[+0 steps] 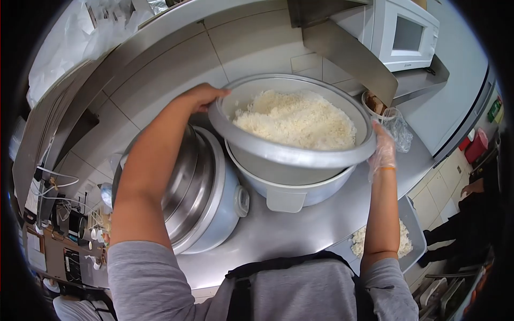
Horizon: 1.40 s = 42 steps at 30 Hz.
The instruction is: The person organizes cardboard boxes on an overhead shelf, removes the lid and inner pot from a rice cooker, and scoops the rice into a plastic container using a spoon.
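Note:
A large grey rice cooker pot holding a mound of white cooked rice is tilted, its rim raised above the pale rice cooker body. My bare left hand grips the rim at the pot's left side. On the opposite side my right hand, in a clear plastic glove, is closed at the rim; its fingertips are partly hidden. The pot's lower part is out of sight inside the cooker body. Beneath my left arm stands a second rice cooker with a metal lid on it.
Both cookers stand on a steel counter against a tiled wall. A grey tub with rice sits low at the right. A bowl, a clear plastic bag and a shelf-mounted microwave are at the back right. Another person's dark-clothed legs show at the right.

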{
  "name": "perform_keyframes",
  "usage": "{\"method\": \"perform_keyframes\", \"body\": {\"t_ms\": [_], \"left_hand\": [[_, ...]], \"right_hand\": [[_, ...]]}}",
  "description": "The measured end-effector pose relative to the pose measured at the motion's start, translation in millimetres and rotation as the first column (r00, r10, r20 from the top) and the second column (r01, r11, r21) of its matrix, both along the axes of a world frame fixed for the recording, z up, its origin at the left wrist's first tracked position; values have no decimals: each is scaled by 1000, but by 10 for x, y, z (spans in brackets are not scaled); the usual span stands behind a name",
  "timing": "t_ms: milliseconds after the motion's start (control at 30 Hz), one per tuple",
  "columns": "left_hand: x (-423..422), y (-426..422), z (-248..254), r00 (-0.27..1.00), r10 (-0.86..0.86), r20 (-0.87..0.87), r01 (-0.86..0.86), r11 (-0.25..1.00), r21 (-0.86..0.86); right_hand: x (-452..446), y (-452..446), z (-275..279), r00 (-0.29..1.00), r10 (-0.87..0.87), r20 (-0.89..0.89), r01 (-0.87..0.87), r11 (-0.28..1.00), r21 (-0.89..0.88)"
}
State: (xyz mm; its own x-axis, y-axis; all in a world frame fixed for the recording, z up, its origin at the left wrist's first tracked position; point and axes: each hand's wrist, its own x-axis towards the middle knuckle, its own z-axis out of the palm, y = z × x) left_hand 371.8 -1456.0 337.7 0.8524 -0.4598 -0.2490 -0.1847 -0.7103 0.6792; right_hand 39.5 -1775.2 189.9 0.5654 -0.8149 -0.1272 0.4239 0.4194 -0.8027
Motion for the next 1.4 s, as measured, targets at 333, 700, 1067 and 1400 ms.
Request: {"method": "perform_keyframes", "body": {"t_ms": [333,700,1067,1400], "left_hand": [[-298,456,636,978,39,-207,-111,930,-350],[-1516,1051,965,971,-42,-237,-85,862,-500],[-1706,1222,963,914,-401,57,365,754,-545],[-1405,286,1019,625,-676,391,779,576,-248]], "right_hand": [[-386,544,917,961,-61,270,38,995,89],[-1871,1506,1015,957,-271,105,215,418,-882],[-2375,2701,374,923,-369,-112,330,907,-263],[-1739,3254,-394,770,-500,-396,481,863,-155]]}}
